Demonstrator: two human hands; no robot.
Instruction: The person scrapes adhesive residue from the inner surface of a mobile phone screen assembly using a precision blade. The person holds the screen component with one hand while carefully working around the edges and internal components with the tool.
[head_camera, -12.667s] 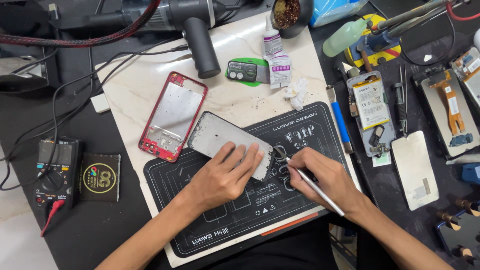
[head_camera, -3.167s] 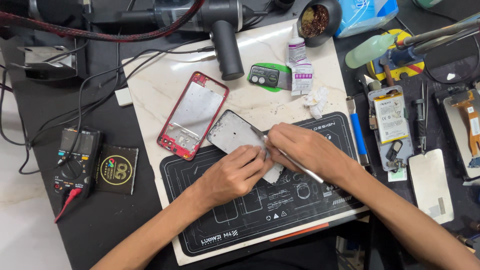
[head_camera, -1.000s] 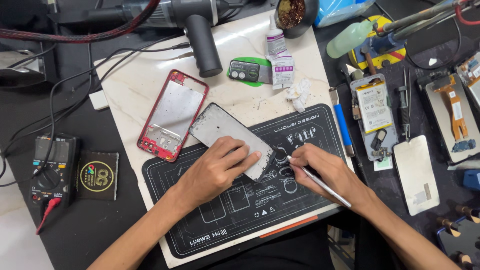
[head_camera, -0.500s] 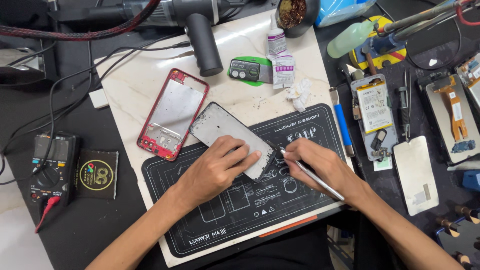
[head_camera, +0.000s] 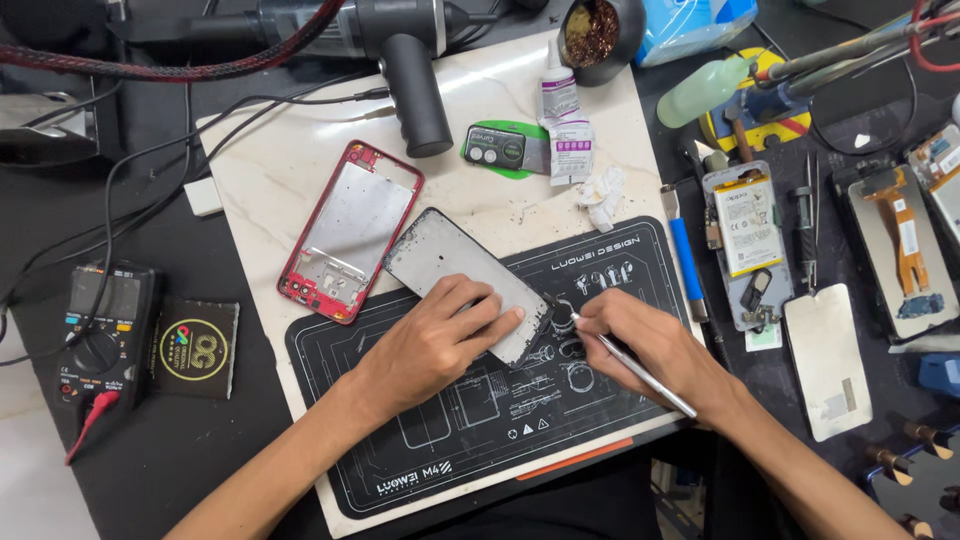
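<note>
Mat: black rubber work mat with white line drawings (head_camera: 470, 440), at the marble slab's near edge.
Panel: grey rectangular phone panel (head_camera: 455, 268), lying across the mat's far-left corner, long axis slanting far-left to near-right.
Left hand (head_camera: 440, 340): pressed flat on the panel's near end, fingers spread.
Right hand (head_camera: 655, 350): pinched shut on thin silver metal tweezers (head_camera: 625, 360), tip touching the panel's near-right corner, just right of the left fingertips.

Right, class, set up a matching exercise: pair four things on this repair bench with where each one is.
Things:
1. red phone frame
2. grey panel
3. metal tool
4. multimeter

Places:
A. in the right hand
B. far left, on the dark bench
C. under the left hand
D. on the marble slab, untouched

Pairs: 1-D, 2-C, 3-A, 4-B
</note>
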